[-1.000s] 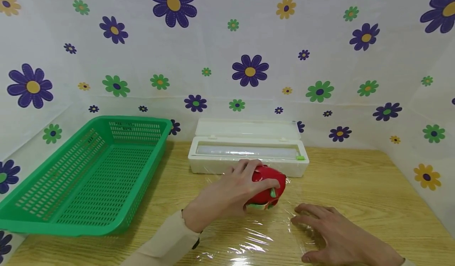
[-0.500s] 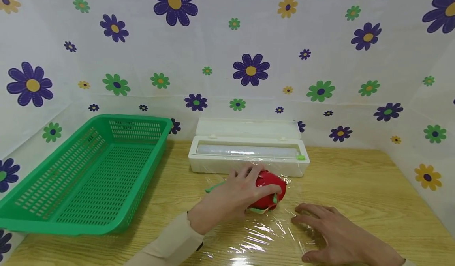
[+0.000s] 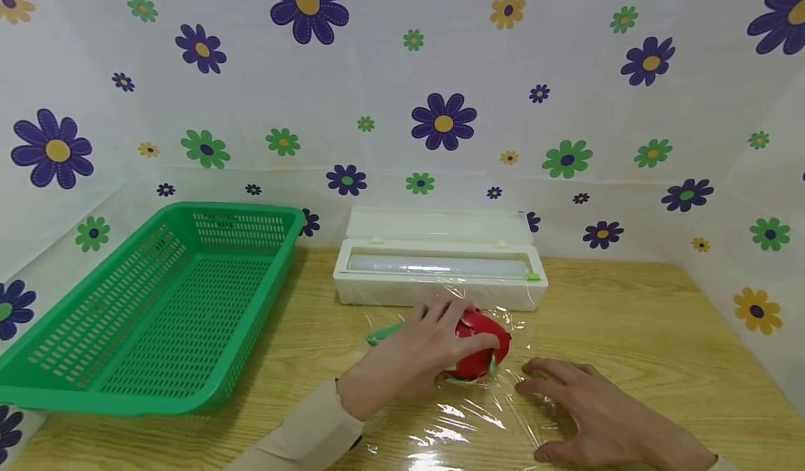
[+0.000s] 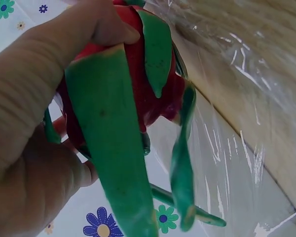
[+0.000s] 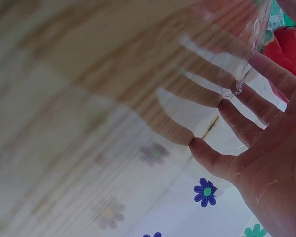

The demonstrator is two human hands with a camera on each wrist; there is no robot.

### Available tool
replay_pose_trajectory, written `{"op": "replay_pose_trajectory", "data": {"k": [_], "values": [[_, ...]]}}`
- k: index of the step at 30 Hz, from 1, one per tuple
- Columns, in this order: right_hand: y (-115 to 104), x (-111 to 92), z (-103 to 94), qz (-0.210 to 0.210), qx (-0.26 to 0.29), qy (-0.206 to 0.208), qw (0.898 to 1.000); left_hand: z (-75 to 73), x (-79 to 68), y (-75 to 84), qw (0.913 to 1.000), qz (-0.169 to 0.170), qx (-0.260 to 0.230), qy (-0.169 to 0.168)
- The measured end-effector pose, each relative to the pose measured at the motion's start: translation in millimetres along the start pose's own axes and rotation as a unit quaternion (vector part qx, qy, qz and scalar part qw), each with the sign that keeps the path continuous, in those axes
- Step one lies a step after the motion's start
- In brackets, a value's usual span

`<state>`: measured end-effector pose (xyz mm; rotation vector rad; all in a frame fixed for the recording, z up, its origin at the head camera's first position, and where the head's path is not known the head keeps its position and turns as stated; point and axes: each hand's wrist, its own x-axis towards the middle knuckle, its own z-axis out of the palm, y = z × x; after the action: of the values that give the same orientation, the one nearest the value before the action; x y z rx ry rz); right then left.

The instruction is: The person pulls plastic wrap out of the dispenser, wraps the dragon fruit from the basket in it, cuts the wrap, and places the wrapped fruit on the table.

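Observation:
My left hand (image 3: 415,352) grips a red dragon fruit (image 3: 470,367) with green scales, low over a sheet of cling film (image 3: 449,432). A green leaf tip (image 3: 382,334) pokes out left of that hand. In the left wrist view, the thumb lies on the red skin and long green scales (image 4: 106,113) hang down. The palm hides much of the fruit. To the right, my right hand (image 3: 585,411) rests fingertips down at the film's right edge, its fingers spread. The right wrist view shows crumpled film (image 5: 256,37) at the fingertips.
Behind the hands stands a white dispenser box (image 3: 440,294), lid up, with a film roll (image 3: 434,267) inside and a green slider (image 3: 532,277) at its right end. A green plastic basket (image 3: 113,404) is at left. The flower-patterned sheet (image 3: 490,66) walls the wooden table (image 3: 629,317).
My left hand has shifted slightly right and toward me with the dragon fruit, and the fruit has turned a little. A green leaf tip now shows at left. The right hand has stayed put.

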<state>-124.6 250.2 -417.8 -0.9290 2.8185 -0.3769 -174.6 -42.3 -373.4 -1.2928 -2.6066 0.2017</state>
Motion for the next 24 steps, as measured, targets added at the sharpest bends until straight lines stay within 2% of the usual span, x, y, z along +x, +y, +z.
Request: {"op": "replay_pose_trajectory", "data": {"k": [4, 9, 19, 24], "values": [[0.6, 0.0, 2.2, -0.018, -0.022, 0.019, 0.999, 0.6, -1.0, -0.8, 1.0, 0.002, -0.005, 0.003], [1.8, 0.2, 3.1, -0.034, -0.038, 0.037, 0.998, 2.3, -3.8, -3.7, 0.9993, -0.001, -0.036, 0.011], [0.7, -0.6, 2.8, -0.02, -0.019, 0.019, 0.999, 7.5, -9.1, -10.1, 0.9963, -0.011, -0.085, 0.008], [1.4, 0.0, 2.5, -0.034, -0.025, 0.03, 0.999, 5.2, -12.6, -14.5, 0.9924, -0.021, -0.122, -0.004]]}}
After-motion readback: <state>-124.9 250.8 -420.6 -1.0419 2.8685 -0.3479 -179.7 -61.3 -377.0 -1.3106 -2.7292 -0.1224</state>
